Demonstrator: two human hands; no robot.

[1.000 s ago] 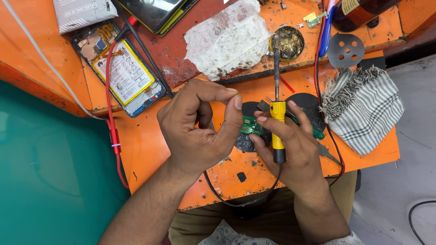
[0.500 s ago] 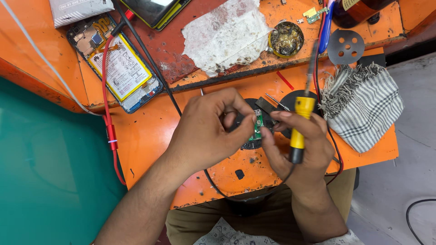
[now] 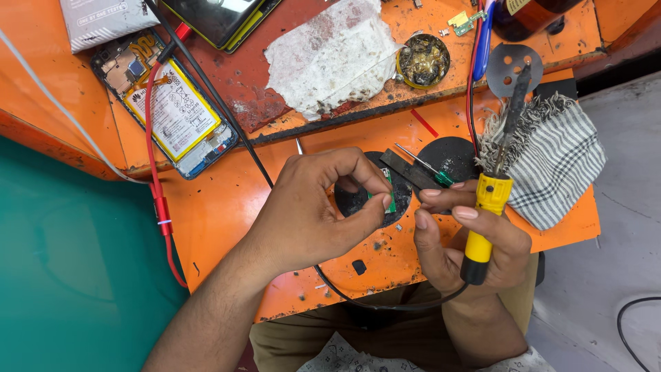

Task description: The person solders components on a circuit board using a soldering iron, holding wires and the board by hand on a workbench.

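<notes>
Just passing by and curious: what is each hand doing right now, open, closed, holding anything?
Left hand: closed, pinching a small green circuit board.
Right hand: closed around a yellow-handled soldering iron, tip pointing away.

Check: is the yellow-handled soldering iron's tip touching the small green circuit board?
No. The right hand holds the yellow-handled soldering iron tip-up, away from the small green circuit board pinched by the left hand.

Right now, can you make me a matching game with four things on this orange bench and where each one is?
Things:
1. yellow-handled soldering iron
2. small green circuit board
3. opened phone with yellow battery
4. checked grey cloth

Places:
A. far left of the bench, beside the red cable
B. gripped in the right hand
C. right edge of the bench
D. pinched by the left hand

Pairs: 1-B, 2-D, 3-A, 4-C
</notes>
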